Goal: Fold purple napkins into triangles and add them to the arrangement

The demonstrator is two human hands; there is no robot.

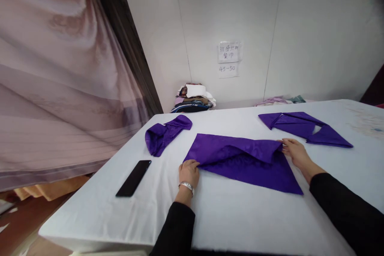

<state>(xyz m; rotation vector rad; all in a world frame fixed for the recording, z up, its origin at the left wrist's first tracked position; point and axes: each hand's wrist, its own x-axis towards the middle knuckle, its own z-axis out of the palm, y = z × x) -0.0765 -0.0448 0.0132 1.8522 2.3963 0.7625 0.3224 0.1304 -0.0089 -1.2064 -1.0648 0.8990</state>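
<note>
A purple cloth napkin (240, 160) lies partly folded in front of me on the white-covered table (234, 216). My left hand (189, 174), with a silver bracelet at the wrist, closes on the napkin's near left corner. At the far right, my right hand (295, 153) pinches the upper layer's corner, which is lifted a little off the layer beneath. The upper layer bulges in a loose wave between both hands. Fingertips of each hand are partly hidden by the cloth.
A folded purple napkin (166, 132) sits at the back left, and more folded purple cloth (303, 128) lies at the back right. A black phone (133, 178) rests on the left. Stacked clothes (193, 98) stand behind the table; a pink curtain (66, 68) hangs left.
</note>
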